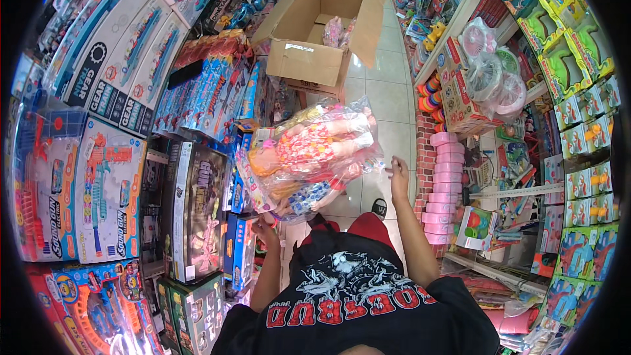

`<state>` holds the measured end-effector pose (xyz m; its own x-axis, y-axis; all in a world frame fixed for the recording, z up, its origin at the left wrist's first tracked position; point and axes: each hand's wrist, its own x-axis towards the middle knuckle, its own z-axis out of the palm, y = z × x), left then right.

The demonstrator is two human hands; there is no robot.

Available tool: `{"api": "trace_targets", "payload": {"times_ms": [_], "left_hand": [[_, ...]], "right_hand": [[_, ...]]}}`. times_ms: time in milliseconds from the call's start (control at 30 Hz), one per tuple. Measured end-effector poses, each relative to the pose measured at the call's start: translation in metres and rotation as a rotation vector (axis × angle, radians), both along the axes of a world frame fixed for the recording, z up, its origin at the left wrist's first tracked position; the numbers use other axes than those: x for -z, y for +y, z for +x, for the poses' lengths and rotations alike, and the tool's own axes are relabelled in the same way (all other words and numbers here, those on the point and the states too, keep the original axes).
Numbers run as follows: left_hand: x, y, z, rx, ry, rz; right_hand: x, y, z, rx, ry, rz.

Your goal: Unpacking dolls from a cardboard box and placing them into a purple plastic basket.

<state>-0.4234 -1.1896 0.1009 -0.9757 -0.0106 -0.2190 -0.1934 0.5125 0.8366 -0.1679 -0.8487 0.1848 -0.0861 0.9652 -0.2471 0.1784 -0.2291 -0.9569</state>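
Several dolls in clear plastic bags (315, 148) lie in a pile in front of me. The top doll has a red and yellow flowered dress, and a blue patterned one shows at the near side. My left hand (267, 235) is at the pile's near left corner, its fingers closed on the edge of a bagged doll; part of the grip is hidden. Just off the pile's right edge is my right hand (398, 176), fingers loosely bent and apart, close to the clear plastic. What bears the pile is hidden beneath it.
Beyond the pile stands an open cardboard box (309, 62) with a few pink bagged items (336, 33) inside. Boxed toys (108, 184) crowd the left shelves. Along the right are stacked pink rolls (444, 187) and bagged round items (490, 69). A tiled floor (388, 92) runs between.
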Motion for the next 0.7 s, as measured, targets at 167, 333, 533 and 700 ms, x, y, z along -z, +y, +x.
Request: {"api": "trace_targets", "payload": {"times_ms": [167, 333, 533, 700], "left_hand": [[0.116, -0.118, 0.059, 0.173, -1.026, -0.405], [0.065, -0.075, 0.119, 0.644, -1.071, -0.525], [0.098, -0.009, 0.144, 0.577, -1.048, -0.307], [0.1, 0.087, 0.167, 0.65, -0.704, -0.119]], "right_hand": [[0.131, 0.024, 0.082, -0.276, -0.157, -0.259], [0.196, 0.019, 0.211, -0.405, -0.394, -0.822], [0.22, 0.025, 0.32, -0.367, -0.53, -0.987], [0.225, 0.057, 0.378, -0.436, -0.698, -0.991]]}}
